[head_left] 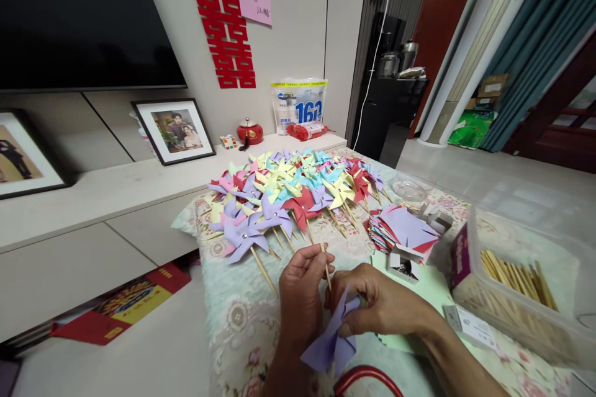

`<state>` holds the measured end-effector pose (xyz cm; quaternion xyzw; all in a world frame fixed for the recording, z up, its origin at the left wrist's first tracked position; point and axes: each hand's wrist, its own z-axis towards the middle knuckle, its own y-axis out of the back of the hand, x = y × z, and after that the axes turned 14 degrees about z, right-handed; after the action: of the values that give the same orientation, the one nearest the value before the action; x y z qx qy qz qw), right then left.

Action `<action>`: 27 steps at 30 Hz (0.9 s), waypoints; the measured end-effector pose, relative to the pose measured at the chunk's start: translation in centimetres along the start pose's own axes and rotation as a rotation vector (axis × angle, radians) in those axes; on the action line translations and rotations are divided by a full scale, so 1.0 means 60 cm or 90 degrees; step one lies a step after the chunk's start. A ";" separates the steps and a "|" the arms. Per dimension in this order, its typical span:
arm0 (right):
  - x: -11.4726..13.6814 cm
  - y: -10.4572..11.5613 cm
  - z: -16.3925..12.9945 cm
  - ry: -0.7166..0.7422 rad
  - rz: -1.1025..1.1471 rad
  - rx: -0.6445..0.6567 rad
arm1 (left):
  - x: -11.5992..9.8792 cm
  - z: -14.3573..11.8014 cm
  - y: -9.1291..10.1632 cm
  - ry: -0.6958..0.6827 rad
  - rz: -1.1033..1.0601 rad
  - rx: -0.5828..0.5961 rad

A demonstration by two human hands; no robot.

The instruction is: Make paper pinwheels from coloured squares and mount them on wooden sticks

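Landmark: clear rectangular plastic box point(475, 251) with a purple label, standing on a worktop point(223, 298) covered in pale green floral cloth and containing loose wooden sticks point(519, 279). Left of the box, between the two hands: slender pale wooden stick point(327, 270) and folded purple paper pinwheel point(328, 347), seen nearly edge-on. Farther from the box: left hand point(302, 279), with thumb and fingers closed together on the stick near its far visible end. Nearer to the box: right hand point(379, 301), with thumb and fingers clamped on the pinwheel. Key relation: long axis of the stick sloping from the left fingers down toward the right fingers, with the pinwheel on the viewer's side of both.

Left of the box and beyond: spread of assembled multicoloured paper pinwheels point(288, 180). Closer on its left: stack of coloured paper squares point(410, 226) and small open white carton point(407, 253), the latter on pale green paper point(431, 282).

Hidden by the right fingers: lower end of the stick and any joint with the pinwheel; attachment impossible to tell. Also obscured: pinwheel centre. Too small to identify: dark, shiny carton contents. Cut off by the lower edge, left of the box: curved red handle point(365, 371), kind of tool uncertain.
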<state>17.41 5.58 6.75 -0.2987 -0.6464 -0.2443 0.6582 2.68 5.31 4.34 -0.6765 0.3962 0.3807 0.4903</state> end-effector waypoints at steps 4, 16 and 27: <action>-0.002 0.001 0.001 0.002 -0.010 -0.002 | -0.002 -0.001 -0.002 0.015 -0.024 0.017; -0.012 0.017 -0.008 -0.015 0.110 -0.044 | 0.001 0.020 0.017 -0.066 -0.051 -0.034; -0.010 0.016 -0.012 0.016 0.145 -0.057 | -0.015 0.022 0.025 -0.137 -0.187 -0.093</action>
<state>18.60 5.71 6.09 -0.3962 -0.5885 -0.1998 0.6759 0.80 6.42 4.33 -0.7166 0.2099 0.4028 0.5294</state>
